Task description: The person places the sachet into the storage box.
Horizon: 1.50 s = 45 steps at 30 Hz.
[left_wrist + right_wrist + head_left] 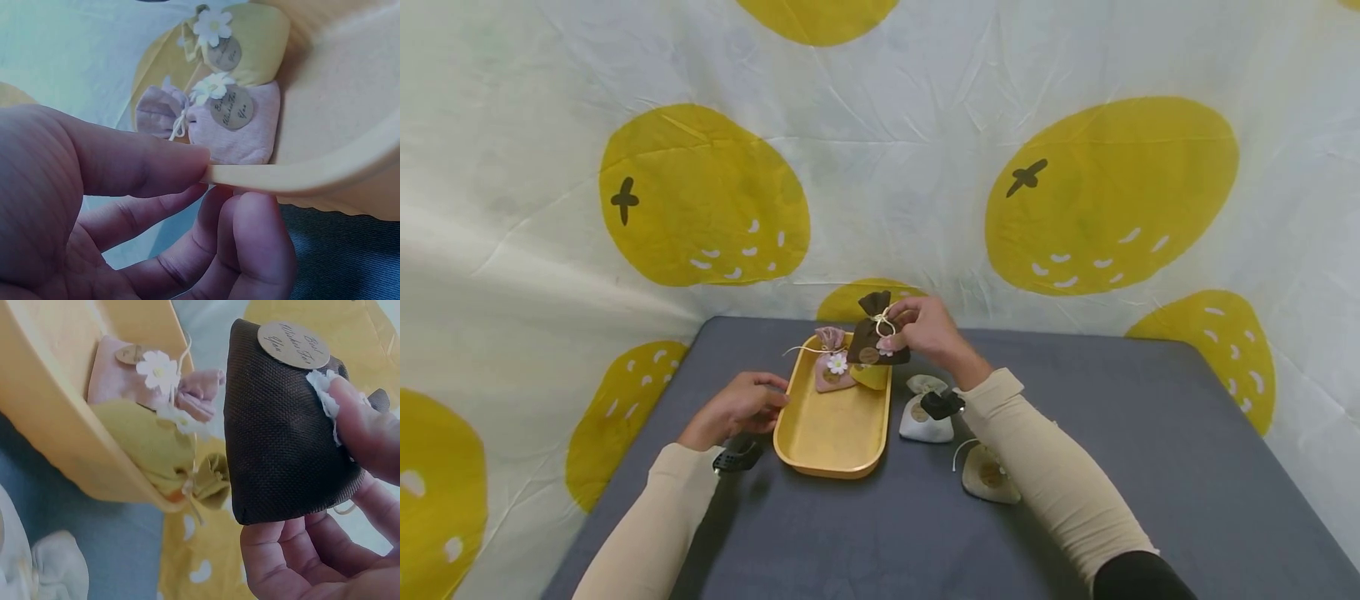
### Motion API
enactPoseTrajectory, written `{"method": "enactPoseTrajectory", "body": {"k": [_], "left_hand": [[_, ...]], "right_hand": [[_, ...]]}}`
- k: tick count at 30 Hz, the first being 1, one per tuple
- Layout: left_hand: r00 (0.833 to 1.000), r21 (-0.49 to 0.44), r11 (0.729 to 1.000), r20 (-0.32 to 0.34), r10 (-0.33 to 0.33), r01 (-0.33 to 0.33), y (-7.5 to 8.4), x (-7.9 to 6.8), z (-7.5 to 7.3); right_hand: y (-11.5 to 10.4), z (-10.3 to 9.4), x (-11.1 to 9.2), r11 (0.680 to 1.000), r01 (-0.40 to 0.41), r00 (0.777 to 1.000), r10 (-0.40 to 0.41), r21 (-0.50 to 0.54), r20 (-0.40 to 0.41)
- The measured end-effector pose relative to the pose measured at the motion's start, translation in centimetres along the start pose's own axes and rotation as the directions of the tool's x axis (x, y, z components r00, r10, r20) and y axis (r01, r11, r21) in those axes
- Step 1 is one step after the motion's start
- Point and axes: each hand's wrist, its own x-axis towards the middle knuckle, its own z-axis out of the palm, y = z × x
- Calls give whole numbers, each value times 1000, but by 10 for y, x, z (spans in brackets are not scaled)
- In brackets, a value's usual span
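Observation:
My right hand [925, 331] pinches a dark brown drawstring pouch [281, 437] with a round paper tag and a white flower, holding it up over the far right end of a yellow tray [831, 450]. At the tray's left rim, my left hand [156, 206] grips the edge between thumb and fingers. Inside the tray's far end lie a pink pouch [237, 134] and a yellow pouch [147, 444] side by side, each with a white flower. The brown pouch partly covers the yellow one in the head view.
Right of the tray, a white pouch [927, 427] lies on the dark grey table [820, 542]. Nearer me, a beige pouch [985, 477] lies partly under my right forearm. A white cloth with yellow fruit prints [895, 192] hangs behind the table.

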Motion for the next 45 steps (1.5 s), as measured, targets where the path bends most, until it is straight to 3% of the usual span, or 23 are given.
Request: {"method": "enactPoseTrajectory", "body": {"k": [21,45], "left_hand": [[1000,-5,1000,-14,20,-20,-2,2,0],[999,0,1000,-19,31,-31,-3,1,1]], "right_hand": [[-8,41,1,1000,13,998,-12,-19,59],[-7,76,-6,995,29,999,-26,-99,38]]}}
